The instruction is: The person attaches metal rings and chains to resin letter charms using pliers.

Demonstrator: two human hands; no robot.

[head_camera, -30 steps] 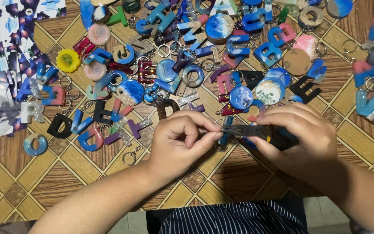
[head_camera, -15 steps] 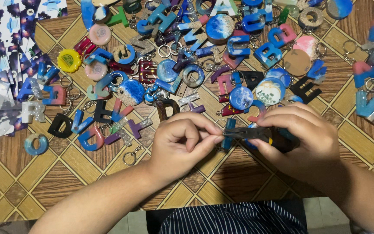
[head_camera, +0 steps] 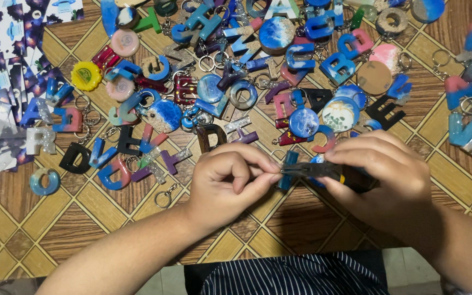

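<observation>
My right hand (head_camera: 383,177) grips a pair of dark pliers (head_camera: 315,171) whose jaws point left. My left hand (head_camera: 230,183) pinches something small at the jaw tips; it is hidden between my fingertips. A blue resin letter charm (head_camera: 288,175) hangs just behind the jaws, between both hands. The hands meet over the near middle of the wooden table (head_camera: 83,229).
Several resin letter and round keychains (head_camera: 236,87) in blue, pink, black and purple cover the far half of the table. A loose key ring (head_camera: 164,199) lies left of my left hand. Patterned packets (head_camera: 1,82) lie at the far left. My striped clothing (head_camera: 290,276) is at the near edge.
Both hands stay together at the same place. My left fingers have shifted slightly at the plier tips.
</observation>
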